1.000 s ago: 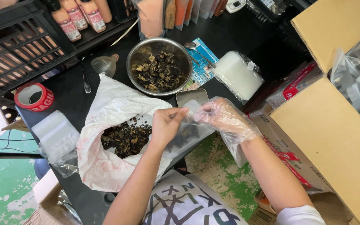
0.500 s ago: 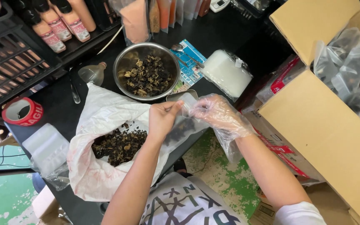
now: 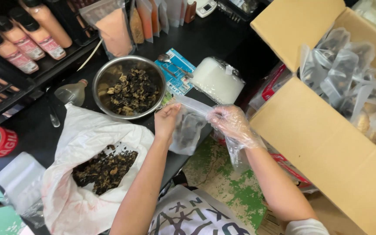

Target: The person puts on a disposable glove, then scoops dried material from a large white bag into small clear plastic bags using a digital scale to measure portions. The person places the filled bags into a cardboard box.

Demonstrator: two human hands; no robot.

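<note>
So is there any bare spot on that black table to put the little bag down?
Not much. One bare strip of black table lies between the metal bowl, the small clear bottle and the big white sack; another runs behind the white roll. Around both hands, left hand and gloved right hand, holding the small clear bag, it is crowded.

Two hands raised together, fingers pinched

The bare left hand [image 3: 167,119] reaches up from a bare forearm at lower centre, fingers curled and pinched shut near the thumb. The right hand [image 3: 230,122], wrapped in a loose clear plastic glove, comes in from the lower right, fingers [image 3: 214,116] closed and pointing toward the left hand, just beside it at the same height.
</note>
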